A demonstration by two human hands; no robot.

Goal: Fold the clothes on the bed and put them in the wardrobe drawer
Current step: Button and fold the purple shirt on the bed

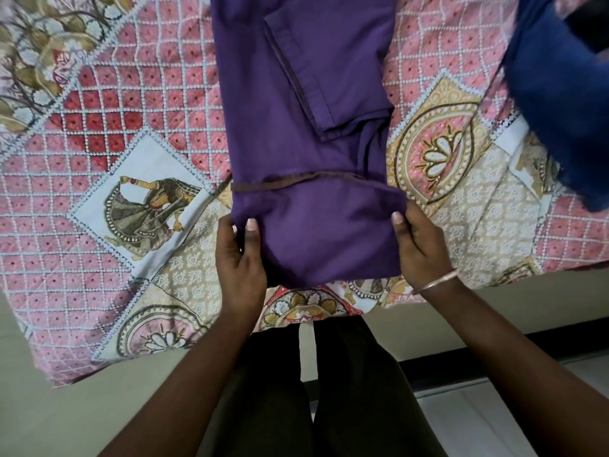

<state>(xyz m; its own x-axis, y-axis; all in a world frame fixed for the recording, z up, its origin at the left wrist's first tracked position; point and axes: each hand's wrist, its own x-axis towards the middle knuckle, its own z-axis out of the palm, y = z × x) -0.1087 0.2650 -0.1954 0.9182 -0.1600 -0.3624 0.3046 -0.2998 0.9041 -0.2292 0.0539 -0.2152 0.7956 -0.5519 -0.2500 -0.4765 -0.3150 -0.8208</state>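
Head view, purple garment (306,103) lengthwise away

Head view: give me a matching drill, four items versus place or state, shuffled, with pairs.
Column 1:
1. purple garment
2. blue garment
3. left hand
4. bangle

Column 2:
A. on the right wrist
B. lying at the frame's right edge, untouched
C. grips the near-left corner of the folded cloth
D. spread down the middle of the patterned bedspread, near end folded over

Pairs: 1-D, 2-B, 3-C, 4-A. The right hand grips the opposite near corner.
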